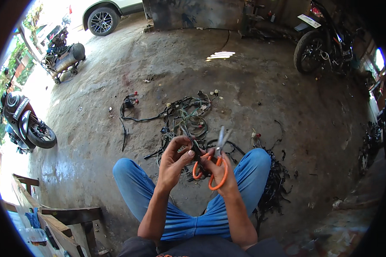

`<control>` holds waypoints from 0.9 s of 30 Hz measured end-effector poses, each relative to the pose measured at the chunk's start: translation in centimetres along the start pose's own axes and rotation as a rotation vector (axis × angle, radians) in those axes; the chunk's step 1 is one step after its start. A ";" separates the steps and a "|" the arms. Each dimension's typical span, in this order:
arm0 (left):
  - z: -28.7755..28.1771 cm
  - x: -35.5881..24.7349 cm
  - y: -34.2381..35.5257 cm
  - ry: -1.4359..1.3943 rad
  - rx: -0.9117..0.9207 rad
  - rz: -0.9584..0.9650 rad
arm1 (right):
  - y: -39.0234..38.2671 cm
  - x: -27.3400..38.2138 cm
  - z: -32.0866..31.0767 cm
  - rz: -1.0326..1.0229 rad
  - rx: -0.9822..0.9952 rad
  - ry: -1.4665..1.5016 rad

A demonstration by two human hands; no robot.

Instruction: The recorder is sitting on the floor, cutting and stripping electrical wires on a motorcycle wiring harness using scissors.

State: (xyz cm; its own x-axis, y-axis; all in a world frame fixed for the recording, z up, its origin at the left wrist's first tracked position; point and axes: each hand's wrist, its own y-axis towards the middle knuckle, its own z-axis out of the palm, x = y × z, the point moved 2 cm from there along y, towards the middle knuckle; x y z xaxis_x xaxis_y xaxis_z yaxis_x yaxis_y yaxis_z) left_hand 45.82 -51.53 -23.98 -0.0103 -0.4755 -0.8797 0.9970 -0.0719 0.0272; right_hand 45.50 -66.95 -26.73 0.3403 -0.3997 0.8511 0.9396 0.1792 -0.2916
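My left hand (172, 165) pinches a black wrapped cable (194, 146) between thumb and fingers, in front of my knees. Orange-handled scissors (221, 140) are in my right hand (222, 172), their blades slightly parted and pointing away from me. The right fingertips meet the lower end of the cable, close to the left thumb. Beyond both hands a tangled wiring harness (188, 107) lies on the floor, with black, green and pale wires and small connectors. Where the held cable joins this tangle is hidden.
A heap of black strips (273, 184) lies beside my right knee. Motorcycles stand at the left (23, 115) and far right (319, 45). An air compressor (66, 59) and a white car (111, 13) are farther back. A wooden bench (73, 214) is at lower left.
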 end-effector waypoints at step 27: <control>0.4 -0.9 -0.6 -0.133 -0.144 0.027 | -8.9 3.8 1.0 0.222 0.462 -0.221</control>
State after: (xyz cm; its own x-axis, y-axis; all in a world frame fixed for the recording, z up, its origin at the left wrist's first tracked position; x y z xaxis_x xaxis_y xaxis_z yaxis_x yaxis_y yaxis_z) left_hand 45.24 -51.42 -22.96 0.0163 -0.5882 -0.8085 0.9976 0.0645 -0.0268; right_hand 38.42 -69.14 -20.50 0.4656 -0.1184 0.8770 0.7158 0.6332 -0.2945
